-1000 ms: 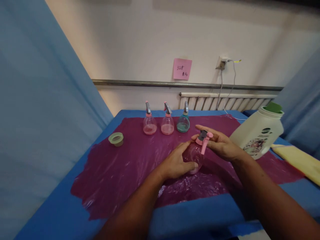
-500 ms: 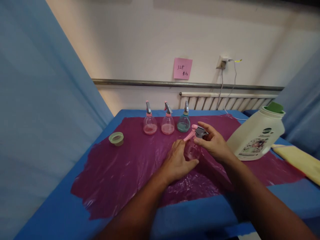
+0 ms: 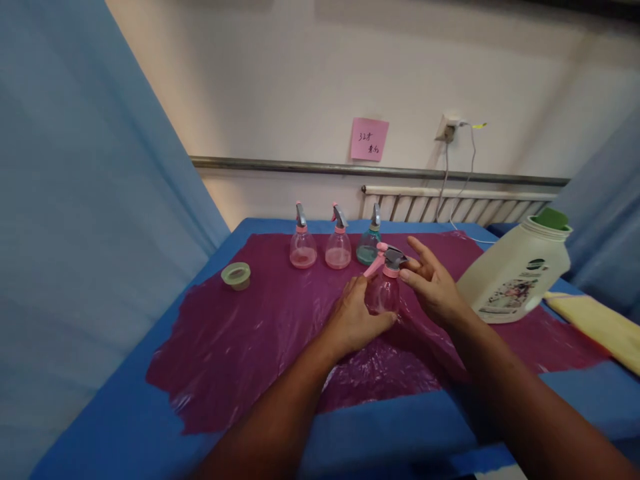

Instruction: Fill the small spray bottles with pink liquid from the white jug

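A small clear pink spray bottle (image 3: 384,293) with a grey and pink trigger head stands on the magenta plastic sheet (image 3: 250,333). My left hand (image 3: 356,321) wraps around the lower body of this bottle. My right hand (image 3: 434,288) is just to its right, fingers spread, fingertips at the collar of the trigger head. Behind, three more spray bottles stand in a row: two pink ones (image 3: 303,248) (image 3: 339,249) and a teal one (image 3: 369,248).
A large cream jug (image 3: 515,273) with a green cap stands at the right. A small green lid (image 3: 236,275) lies at the left. A yellow cloth (image 3: 600,325) lies at the far right. Blue cloth (image 3: 125,433) covers the table; blue curtains hang at both sides.
The trigger head was turned from pointing right to pointing left on the bottle. My right hand has loosened and spread its fingers beside the head. My left hand kept hold of the bottle.
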`<state>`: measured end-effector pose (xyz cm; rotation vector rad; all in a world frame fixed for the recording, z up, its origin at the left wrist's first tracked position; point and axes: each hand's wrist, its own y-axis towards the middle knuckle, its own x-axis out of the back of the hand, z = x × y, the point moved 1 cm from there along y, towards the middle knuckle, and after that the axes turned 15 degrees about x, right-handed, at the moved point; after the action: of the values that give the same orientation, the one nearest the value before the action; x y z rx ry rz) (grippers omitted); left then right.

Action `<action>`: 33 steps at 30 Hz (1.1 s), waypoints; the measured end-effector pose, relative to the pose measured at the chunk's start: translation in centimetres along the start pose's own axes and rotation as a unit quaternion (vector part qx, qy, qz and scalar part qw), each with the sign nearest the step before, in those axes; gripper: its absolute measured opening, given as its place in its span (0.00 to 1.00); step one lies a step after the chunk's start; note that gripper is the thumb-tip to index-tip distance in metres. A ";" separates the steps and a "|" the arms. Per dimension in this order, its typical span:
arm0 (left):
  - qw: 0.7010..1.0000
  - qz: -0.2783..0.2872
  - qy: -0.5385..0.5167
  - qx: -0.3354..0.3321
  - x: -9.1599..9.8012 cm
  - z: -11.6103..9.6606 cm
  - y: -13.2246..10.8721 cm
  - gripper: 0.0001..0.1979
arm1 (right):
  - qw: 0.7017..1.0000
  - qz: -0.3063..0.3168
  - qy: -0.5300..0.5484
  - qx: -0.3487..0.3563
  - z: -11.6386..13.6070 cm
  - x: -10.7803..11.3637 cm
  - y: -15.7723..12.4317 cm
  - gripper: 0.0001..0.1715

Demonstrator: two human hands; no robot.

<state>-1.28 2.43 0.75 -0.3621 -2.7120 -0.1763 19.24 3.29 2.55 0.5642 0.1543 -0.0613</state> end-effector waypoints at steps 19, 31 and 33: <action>0.998 0.011 0.056 0.001 -0.5 0.8 -0.1 0.39 | 0.995 0.000 -0.100 -0.020 0.6 0.0 0.0 0.49; 0.998 -0.026 0.048 -0.035 -1.0 1.7 0.4 0.38 | 0.991 0.029 -0.126 0.019 0.1 -0.7 -1.4 0.28; 0.998 -0.028 0.038 -0.037 -1.2 1.9 0.5 0.39 | 0.993 0.041 -0.108 0.018 -0.3 -0.7 -1.7 0.29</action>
<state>-0.77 2.99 -1.46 -0.2934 -2.6475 -0.3004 18.33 1.98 1.52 0.5960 -0.0804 -0.0442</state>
